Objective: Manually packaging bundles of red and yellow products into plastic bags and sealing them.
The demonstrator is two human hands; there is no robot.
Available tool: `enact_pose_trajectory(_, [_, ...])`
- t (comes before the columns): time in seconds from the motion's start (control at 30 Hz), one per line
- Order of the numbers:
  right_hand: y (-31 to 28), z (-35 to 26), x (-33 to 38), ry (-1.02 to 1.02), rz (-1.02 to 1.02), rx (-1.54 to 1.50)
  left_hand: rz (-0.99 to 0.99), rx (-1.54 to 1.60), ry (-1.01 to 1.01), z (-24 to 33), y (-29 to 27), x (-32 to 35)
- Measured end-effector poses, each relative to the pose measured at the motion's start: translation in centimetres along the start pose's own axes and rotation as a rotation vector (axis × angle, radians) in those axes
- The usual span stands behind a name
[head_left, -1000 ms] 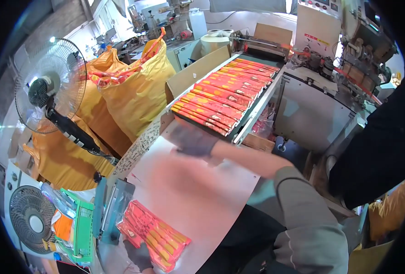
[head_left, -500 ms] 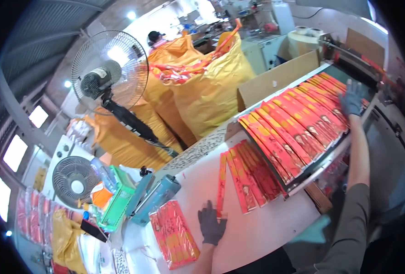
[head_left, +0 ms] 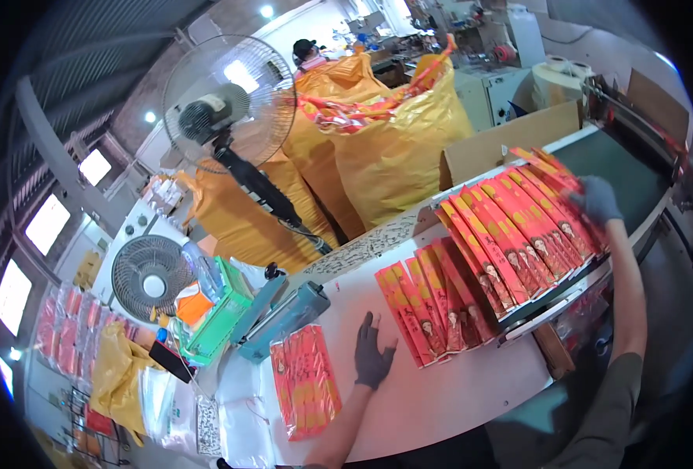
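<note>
A row of long, slim red-and-yellow packets lies side by side on a dark green conveyor belt. My right hand, in a grey glove, presses against the far right end of this row, its fingers lying along the packets and partly hidden. Several packets at the top of that end are skewed. Beside the belt, a smaller group of the same packets fans out on the white table. My left hand, also gloved, rests open with spread fingers between that group and a clear-wrapped bundle of packets.
A blue-grey sealer-like device and a green basket of odds and ends stand left on the table. Beyond are a standing fan, big yellow sacks and a cardboard strip. A person is in the background.
My right hand has swept left along the belt, bunching the packets and baring belt behind it. My left hand has moved off the single packet, which now lies against the table group. The view has shifted.
</note>
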State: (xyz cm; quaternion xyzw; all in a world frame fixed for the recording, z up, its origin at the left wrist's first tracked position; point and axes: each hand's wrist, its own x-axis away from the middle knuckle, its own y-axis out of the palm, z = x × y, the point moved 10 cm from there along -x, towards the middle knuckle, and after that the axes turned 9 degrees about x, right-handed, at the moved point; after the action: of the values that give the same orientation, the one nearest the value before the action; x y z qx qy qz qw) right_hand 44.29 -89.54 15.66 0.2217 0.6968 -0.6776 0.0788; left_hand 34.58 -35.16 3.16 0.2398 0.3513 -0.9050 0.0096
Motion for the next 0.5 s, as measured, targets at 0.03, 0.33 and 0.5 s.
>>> enact_pose_trajectory(0.03, [-0.5, -3.6, 0.6, -0.018, -0.056, -0.123, 0.020, 0.009, -0.021, -0.7, -0.3, -0.6])
enact_pose_trajectory(0.33, [-3.6, -24.9, 7.2, -0.306, -0.213, -0.202, 0.186, 0.137, -0.111, -4.2, -0.1, -3.5])
enact_pose_trajectory(0.5, [-2.9, -35.5, 11.7, -0.380, -0.147, -0.320, 0.203, 0.192, -0.165, -4.3, -2.2, -3.1])
